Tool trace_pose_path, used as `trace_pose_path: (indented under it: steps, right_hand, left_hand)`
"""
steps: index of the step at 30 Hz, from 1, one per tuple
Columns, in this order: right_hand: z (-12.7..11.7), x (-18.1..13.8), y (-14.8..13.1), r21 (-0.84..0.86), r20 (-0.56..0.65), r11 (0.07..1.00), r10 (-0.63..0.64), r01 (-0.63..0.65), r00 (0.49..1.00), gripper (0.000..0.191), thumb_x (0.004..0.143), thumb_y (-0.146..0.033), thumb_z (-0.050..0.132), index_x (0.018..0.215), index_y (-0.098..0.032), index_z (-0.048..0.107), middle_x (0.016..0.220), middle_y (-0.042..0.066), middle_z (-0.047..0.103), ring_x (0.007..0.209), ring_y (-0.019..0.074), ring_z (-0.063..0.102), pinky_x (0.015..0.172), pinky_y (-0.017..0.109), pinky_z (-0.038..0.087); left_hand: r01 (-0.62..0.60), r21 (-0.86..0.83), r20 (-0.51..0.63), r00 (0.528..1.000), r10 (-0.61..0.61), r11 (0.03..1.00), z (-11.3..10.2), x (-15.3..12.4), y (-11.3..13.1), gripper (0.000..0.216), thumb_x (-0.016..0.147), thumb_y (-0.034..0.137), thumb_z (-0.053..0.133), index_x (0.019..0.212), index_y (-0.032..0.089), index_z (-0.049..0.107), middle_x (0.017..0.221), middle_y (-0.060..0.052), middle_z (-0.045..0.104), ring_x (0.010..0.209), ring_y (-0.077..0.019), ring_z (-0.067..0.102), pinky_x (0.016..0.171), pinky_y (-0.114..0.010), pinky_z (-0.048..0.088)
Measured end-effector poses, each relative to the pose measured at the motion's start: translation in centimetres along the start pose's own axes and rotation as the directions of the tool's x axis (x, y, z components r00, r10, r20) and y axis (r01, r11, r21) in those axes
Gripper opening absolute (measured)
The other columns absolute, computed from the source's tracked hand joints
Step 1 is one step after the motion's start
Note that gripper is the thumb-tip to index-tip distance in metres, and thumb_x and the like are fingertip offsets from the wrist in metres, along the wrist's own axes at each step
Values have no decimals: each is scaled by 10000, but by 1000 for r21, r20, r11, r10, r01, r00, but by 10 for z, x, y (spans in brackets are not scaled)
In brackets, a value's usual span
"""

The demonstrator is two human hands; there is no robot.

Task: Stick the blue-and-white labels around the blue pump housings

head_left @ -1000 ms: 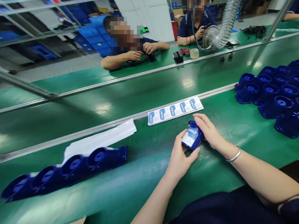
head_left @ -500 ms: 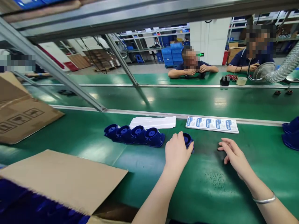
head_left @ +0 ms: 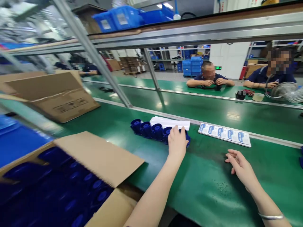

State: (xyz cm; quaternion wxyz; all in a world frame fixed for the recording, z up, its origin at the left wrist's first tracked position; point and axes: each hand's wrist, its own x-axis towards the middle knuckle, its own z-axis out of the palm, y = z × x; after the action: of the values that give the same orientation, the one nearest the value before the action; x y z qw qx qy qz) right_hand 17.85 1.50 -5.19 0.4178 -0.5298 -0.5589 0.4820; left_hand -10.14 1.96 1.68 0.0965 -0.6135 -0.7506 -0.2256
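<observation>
My left hand (head_left: 177,143) reaches forward and is closed over a blue plastic part (head_left: 187,138) at the right end of a row of like blue parts (head_left: 149,129) on the green table (head_left: 208,183). My right hand (head_left: 240,167) rests low over the table to the right, fingers spread, holding nothing. A label sheet (head_left: 224,134) with blue stickers lies beyond my right hand. White backing paper (head_left: 170,123) lies behind the row.
An open cardboard box (head_left: 94,157) full of blue parts stands at my near left. Another cardboard box (head_left: 54,94) lies further left. A conveyor belt (head_left: 213,110) runs across; people sit at its far side. Slanted metal posts (head_left: 94,56) rise from the table.
My left hand has carried the blue part leftward up against the row's end. My right hand let it go and stays open. The view has swung left, showing the near box.
</observation>
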Motion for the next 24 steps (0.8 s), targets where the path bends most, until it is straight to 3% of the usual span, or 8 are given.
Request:
trace_pose_path:
  steps: [3, 6, 8, 11, 14, 17, 24]
  right_hand:
    - [0, -1, -2, -52, 9, 999, 14, -14, 1000, 627, 842, -680, 634, 1222, -183, 588, 1086, 135, 687, 933, 301, 698, 483, 283, 516]
    - [1, -2, -6, -101, 70, 995, 21, -14, 997, 625, 821, -688, 646, 1185, -180, 623, 1063, 136, 712, 840, 285, 703, 513, 307, 536]
    - [1, -3, -6, -120, 136, 993, 22, -6, 991, 626, 808, -696, 651, 1162, -179, 640, 1076, 147, 718, 823, 284, 700, 515, 312, 543]
    - [-2, -2, 4, -156, 206, 988, 31, 1, 978, 624, 788, -703, 664, 1140, -188, 670, 1074, 158, 727, 814, 290, 699, 508, 313, 551]
    - [-7, 5, 21, -208, 238, 978, 51, 0, 970, 644, 768, -721, 671, 1143, -198, 692, 1069, 158, 734, 785, 294, 697, 525, 325, 570]
    - [-11, 14, 38, -255, 274, 967, 59, 13, 960, 659, 791, -738, 646, 1177, -205, 684, 1098, 144, 732, 751, 266, 687, 548, 314, 576]
    - [-10, 16, 51, -319, 275, 948, 79, 14, 958, 672, 846, -745, 581, 1242, -207, 649, 1146, 118, 716, 776, 244, 678, 514, 268, 537]
  left_hand:
    - [-18, 57, 16, 1000, 17, 998, -19, 10, -1, 653, 798, 237, 801, 1385, 177, 522, 1474, -231, 449, 1361, -416, 402, 1047, -546, 431]
    - [-4, 114, 7, 1000, 3, 993, -54, 32, -20, 565, 914, 248, 658, 1438, 170, 463, 1525, -227, 392, 1401, -380, 359, 1051, -492, 437]
    - [41, 162, 7, 999, -43, 986, -77, 48, -46, 469, 954, 191, 563, 1414, 155, 481, 1496, -233, 413, 1372, -371, 394, 1016, -476, 459]
    - [116, 239, 57, 989, -134, 964, -96, 63, -98, 359, 960, 227, 587, 1307, 140, 561, 1374, -190, 526, 1267, -342, 508, 987, -501, 488]
    - [112, 276, 171, 972, -163, 955, -95, 65, -154, 364, 948, 345, 652, 1260, 164, 599, 1299, -115, 598, 1144, -277, 606, 951, -502, 534]
    - [47, 233, 265, 958, -110, 971, -85, 58, -197, 369, 960, 379, 640, 1263, 172, 604, 1264, -106, 625, 1071, -247, 644, 902, -463, 567]
    - [-121, 88, 272, 958, 93, 989, -61, 57, -251, 384, 964, 394, 626, 1284, 185, 591, 1310, -112, 599, 1108, -257, 623, 933, -480, 547]
